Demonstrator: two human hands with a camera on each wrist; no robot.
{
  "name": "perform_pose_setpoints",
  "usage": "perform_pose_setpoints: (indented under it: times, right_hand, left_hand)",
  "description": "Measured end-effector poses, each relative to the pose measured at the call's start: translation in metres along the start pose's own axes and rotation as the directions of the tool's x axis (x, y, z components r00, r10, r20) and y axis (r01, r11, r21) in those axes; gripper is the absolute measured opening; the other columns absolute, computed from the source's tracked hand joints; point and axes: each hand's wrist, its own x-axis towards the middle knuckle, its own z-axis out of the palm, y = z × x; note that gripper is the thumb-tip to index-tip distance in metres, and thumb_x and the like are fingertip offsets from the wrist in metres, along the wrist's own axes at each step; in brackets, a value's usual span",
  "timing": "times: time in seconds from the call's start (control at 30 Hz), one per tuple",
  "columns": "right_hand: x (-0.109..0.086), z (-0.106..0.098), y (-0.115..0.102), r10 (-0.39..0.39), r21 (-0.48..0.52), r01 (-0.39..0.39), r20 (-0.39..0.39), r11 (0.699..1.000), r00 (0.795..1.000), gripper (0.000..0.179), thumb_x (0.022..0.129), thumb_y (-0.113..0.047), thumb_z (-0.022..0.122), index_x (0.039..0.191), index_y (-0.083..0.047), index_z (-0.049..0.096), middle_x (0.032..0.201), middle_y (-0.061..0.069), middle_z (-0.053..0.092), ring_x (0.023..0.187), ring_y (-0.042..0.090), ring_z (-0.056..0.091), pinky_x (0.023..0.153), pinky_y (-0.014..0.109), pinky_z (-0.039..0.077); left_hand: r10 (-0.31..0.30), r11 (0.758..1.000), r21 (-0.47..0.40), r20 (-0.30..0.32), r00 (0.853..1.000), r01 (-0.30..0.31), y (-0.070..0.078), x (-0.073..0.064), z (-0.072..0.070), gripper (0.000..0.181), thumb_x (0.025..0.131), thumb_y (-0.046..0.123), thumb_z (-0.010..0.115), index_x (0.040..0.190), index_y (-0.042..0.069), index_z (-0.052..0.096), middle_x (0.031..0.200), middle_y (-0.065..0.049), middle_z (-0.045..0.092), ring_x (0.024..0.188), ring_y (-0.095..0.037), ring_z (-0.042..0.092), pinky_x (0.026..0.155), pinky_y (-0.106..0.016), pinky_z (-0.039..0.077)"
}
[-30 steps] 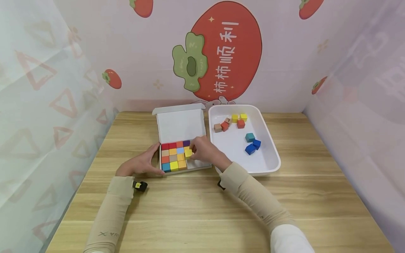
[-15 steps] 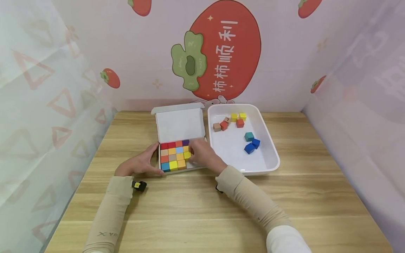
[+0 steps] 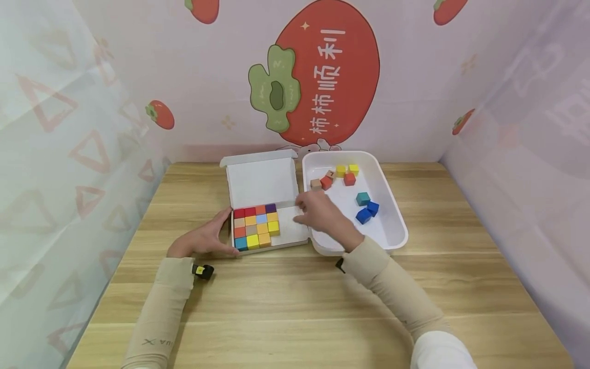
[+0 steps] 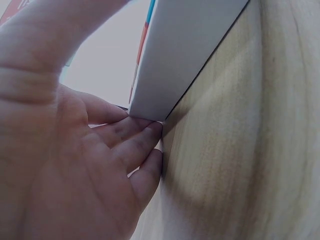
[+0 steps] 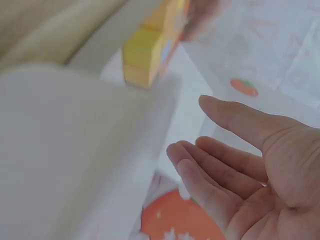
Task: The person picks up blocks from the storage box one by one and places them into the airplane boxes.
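My left hand [image 3: 205, 241] holds the left end of a white cardboard box [image 3: 290, 225], thumb at the front corner and fingers at the back corner. In the left wrist view, the fingertips [image 4: 152, 132] touch the end of the box wall. Coloured cubes [image 3: 251, 230] fill the box's left part in rows, with a yellow cube [image 3: 273, 228] at the right of the third row. My right hand [image 3: 320, 211] hovers over the box's right edge and the tray's left rim, holding nothing. The right wrist view shows its thumb apart from the relaxed fingers [image 5: 220, 165].
Right of the box stands a white tray [image 3: 392, 225] with loose cubes: red cubes [image 3: 349, 179], yellow cubes [image 3: 353, 169], wooden ones, a teal cube [image 3: 363, 199] and blue cubes [image 3: 363, 216]. The box lid [image 3: 262, 182] stands raised at the back. A printed cloth [image 3: 203, 66] hangs behind the table.
My right hand set the yellow cube down in the third row, let go of it and moved right to the tray's edge. My left hand stayed on the box.
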Motion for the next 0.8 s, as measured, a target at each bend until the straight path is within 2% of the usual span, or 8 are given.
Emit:
perform_pose_setpoints:
  times: [0.13,0.3,0.47,0.63,0.8]
  right_hand:
    - [-0.016,-0.025,0.024,0.046,0.006,-0.045,-0.051,0.999,0.998,0.039,0.090,-0.017,0.087,0.124,-0.002,0.075,0.119,0.016,0.078,0.109,0.030,0.075,0.094,0.043,0.065]
    - [-0.041,-0.048,0.057,0.097,0.000,-0.098,-0.123,0.995,0.988,0.038,0.090,-0.015,0.086,0.121,0.003,0.074,0.118,0.021,0.078,0.109,0.034,0.076,0.095,0.048,0.064]
    - [-0.062,-0.064,0.087,0.220,-0.003,-0.222,-0.144,0.975,0.965,0.038,0.092,-0.016,0.084,0.123,0.004,0.074,0.119,0.024,0.076,0.107,0.036,0.073,0.097,0.052,0.062]
    - [-0.073,-0.065,0.113,0.293,0.027,-0.292,-0.149,0.956,0.945,0.036,0.093,-0.015,0.082,0.119,0.009,0.073,0.112,0.026,0.075,0.097,0.034,0.069,0.091,0.049,0.064]
    - [-0.078,-0.048,0.134,0.330,0.051,-0.326,-0.167,0.944,0.929,0.033,0.092,-0.014,0.082,0.112,0.011,0.074,0.104,0.026,0.074,0.088,0.032,0.066,0.081,0.042,0.062]
  left_hand:
    - [0.010,1.000,0.000,-0.006,1.000,-0.010,0.001,0.001,-0.001,0.140,0.078,0.055,0.091,0.170,0.013,-0.006,0.178,-0.017,0.002,0.162,-0.042,0.011,0.129,-0.067,0.020]
    - [0.028,1.000,-0.002,-0.010,1.000,-0.028,0.002,0.001,-0.002,0.139,0.078,0.053,0.091,0.170,0.013,-0.006,0.178,-0.017,0.004,0.161,-0.042,0.013,0.129,-0.068,0.020]
    - [0.056,0.998,-0.020,-0.014,0.998,-0.056,0.002,0.000,-0.002,0.138,0.079,0.051,0.091,0.170,0.013,-0.005,0.177,-0.017,0.006,0.160,-0.042,0.014,0.129,-0.068,0.019]
    - [0.036,0.999,-0.038,-0.016,0.999,-0.037,0.001,-0.001,-0.001,0.139,0.078,0.049,0.093,0.171,0.014,-0.004,0.177,-0.016,0.008,0.159,-0.040,0.016,0.129,-0.069,0.020]
    - [0.049,0.997,-0.057,-0.014,0.999,-0.049,0.001,-0.001,0.002,0.138,0.077,0.048,0.093,0.171,0.015,-0.002,0.177,-0.015,0.010,0.158,-0.038,0.017,0.129,-0.068,0.021]
